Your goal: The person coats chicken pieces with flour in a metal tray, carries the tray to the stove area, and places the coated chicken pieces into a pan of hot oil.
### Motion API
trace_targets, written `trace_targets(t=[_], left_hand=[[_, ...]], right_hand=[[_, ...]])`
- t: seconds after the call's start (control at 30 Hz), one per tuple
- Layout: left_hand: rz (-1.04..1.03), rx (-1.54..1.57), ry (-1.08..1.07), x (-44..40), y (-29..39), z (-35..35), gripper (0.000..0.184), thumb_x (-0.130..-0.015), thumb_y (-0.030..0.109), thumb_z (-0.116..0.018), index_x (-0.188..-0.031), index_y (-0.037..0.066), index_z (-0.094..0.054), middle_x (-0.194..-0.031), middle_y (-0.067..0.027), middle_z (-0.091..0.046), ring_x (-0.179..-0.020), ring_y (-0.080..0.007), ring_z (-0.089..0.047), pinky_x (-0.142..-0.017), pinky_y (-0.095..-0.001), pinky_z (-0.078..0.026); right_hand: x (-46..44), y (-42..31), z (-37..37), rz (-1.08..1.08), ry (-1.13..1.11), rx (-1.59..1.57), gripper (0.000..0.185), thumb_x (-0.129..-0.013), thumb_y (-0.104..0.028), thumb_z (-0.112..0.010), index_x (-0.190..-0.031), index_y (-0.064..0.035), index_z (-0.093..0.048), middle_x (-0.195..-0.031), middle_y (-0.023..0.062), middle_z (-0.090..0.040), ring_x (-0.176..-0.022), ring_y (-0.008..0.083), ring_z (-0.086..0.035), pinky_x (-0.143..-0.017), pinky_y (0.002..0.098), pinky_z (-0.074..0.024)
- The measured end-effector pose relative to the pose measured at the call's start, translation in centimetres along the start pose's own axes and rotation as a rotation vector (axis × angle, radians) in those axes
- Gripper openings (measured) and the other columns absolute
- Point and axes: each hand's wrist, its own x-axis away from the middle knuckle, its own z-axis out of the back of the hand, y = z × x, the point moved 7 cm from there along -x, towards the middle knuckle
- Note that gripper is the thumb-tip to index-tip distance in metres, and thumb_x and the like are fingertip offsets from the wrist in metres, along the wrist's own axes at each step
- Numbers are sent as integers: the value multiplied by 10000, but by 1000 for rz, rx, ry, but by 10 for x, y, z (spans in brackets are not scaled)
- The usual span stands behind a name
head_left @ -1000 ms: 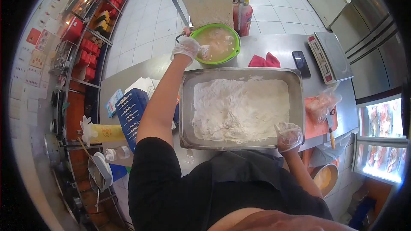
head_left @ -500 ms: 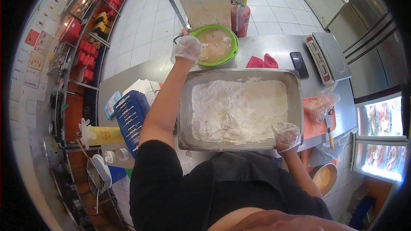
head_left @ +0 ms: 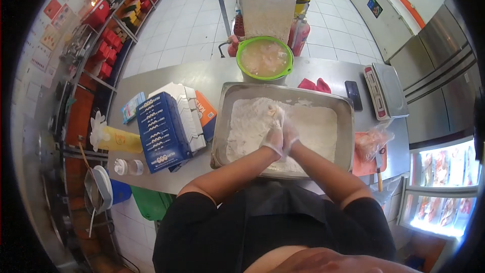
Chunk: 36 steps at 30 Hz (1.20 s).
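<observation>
A deep steel tray (head_left: 348, 159) of white flour (head_left: 316, 121) lies in front of me. Both hands, in clear plastic gloves, are brought together over the flour left of the tray's middle. My left hand (head_left: 274, 134) and my right hand (head_left: 289, 132) touch along their inner sides, fingers pointing away from me and bent inward. A pale, flour-coated lump shows at the fingertips; whether it is a piece of food or floured fingers is unclear. Beyond the tray stands a green-rimmed bowl (head_left: 290, 65) with pale pieces in cloudy liquid.
Left of the tray are a blue carton (head_left: 164, 131), white boxes (head_left: 189, 116), a yellow container (head_left: 121, 139) and a capped bottle (head_left: 129, 167). To the right lie a red cloth (head_left: 316, 86), a phone (head_left: 353, 96), a scale (head_left: 386, 91) and a bagged item (head_left: 371, 141) on an orange board.
My left hand has come from the bowl's left rim down into the tray. My right hand has moved from the tray's near right corner to meet it. The view has shifted slightly.
</observation>
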Motion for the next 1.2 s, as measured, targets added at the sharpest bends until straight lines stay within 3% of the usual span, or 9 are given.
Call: trace_targets(t=[0.13,0.2,0.4,0.53,0.73,0.93,1.0,1.07,1.2], left_hand=[[371,466,-229,8,11,-1,418,-963,303,-386,-1297,61,-452,-1200,-83,-550,-960,-178,-571,-814,-339,-479],[240,216,-352,-42,-32,30,599,-930,535,-377,-1352,111,-403,-1255,-48,-499,-1017,-175,-512,-810,-341,-450],[223,-40,-392,19,51,9,706,-909,639,-292,-1387,126,-369,-1325,-51,-472,-1207,-198,-436,-971,-368,-365],[-39,-268,-361,-13,88,38,766,-883,685,-307,-1357,93,-414,-1320,-69,-487,-1222,-184,-427,-941,-347,-360],[-484,-462,-317,-58,36,103,678,-940,579,-302,-1318,36,-448,-1303,-95,-506,-1218,-227,-458,-1026,-379,-332],[-305,131,-289,-65,76,100,322,-1006,184,-280,-1174,-9,-474,-1234,-163,-524,-1113,-205,-556,-969,-313,-431],[-592,-493,-108,-68,151,87,433,-1007,343,-280,-1001,-15,-525,-1023,-140,-628,-991,-211,-615,-866,-321,-474],[-235,-531,11,-88,194,80,574,-978,476,-267,-949,-23,-549,-862,-109,-659,-925,-215,-637,-800,-309,-482],[-373,-1337,166,-193,256,75,696,-938,549,-174,-1007,-15,-575,-1007,-210,-633,-1029,-313,-596,-878,-390,-456]], right_hand=[[-34,105,-62,-160,117,-691,444,-927,-269,-465,-1309,-45,-423,-1093,155,-560,-994,254,-543,-890,343,-429],[-33,90,-70,-85,199,-499,425,-926,-192,-426,-1319,-35,-392,-1044,168,-568,-973,249,-561,-870,337,-445],[-73,-83,72,201,136,779,370,-781,-75,-549,-1127,-44,-421,-968,205,-598,-863,351,-621,-706,444,-493],[-130,-10,133,118,129,653,286,-837,-202,-572,-1060,-42,-492,-852,178,-611,-755,343,-632,-634,458,-486],[-154,59,137,-798,28,-473,628,-846,-535,-517,-1214,-28,-486,-920,128,-615,-687,244,-586,-535,328,-413],[-163,27,157,-742,183,-189,529,-873,-516,-490,-1019,-14,-573,-857,126,-604,-557,226,-560,-498,349,-395],[-154,24,149,-807,44,-150,518,-872,-527,-490,-987,-30,-576,-821,111,-604,-566,217,-557,-502,348,-397],[-153,34,143,-847,-39,-230,522,-872,-538,-488,-976,-34,-576,-797,105,-603,-571,209,-552,-503,348,-400],[-159,54,132,-809,-14,-391,513,-879,-536,-491,-945,-37,-589,-765,103,-597,-554,193,-526,-489,342,-396]])
